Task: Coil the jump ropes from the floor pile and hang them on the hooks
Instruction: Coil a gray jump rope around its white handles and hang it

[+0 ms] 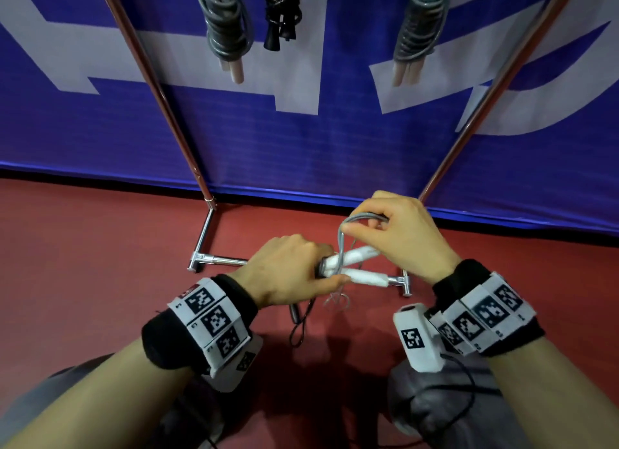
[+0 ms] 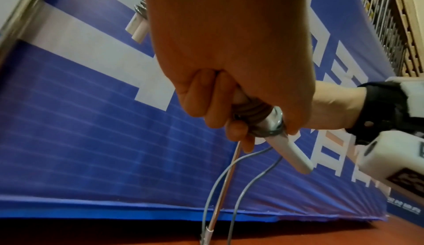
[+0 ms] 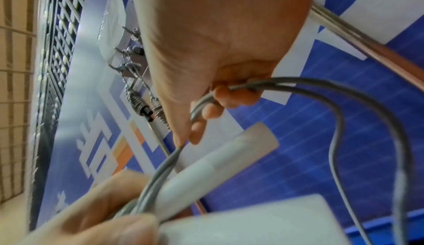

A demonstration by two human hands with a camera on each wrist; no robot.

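My left hand point(image 1: 290, 270) clamps both handles point(image 1: 352, 264) together as a core; my right hand point(image 1: 398, 231) pinches the cord point(image 1: 342, 238) above them, probably winding, over the floor's point(image 1: 100, 247) far edge.

The scene is viewed from the head downward and forward, with both hands low in the frame and the blue banner point(image 1: 301, 140) filling the upper half. Each wrist view is taken from very close under its own hand, tilted up at that banner. The white rope handles point(image 1: 351, 264) are shared by all three views.
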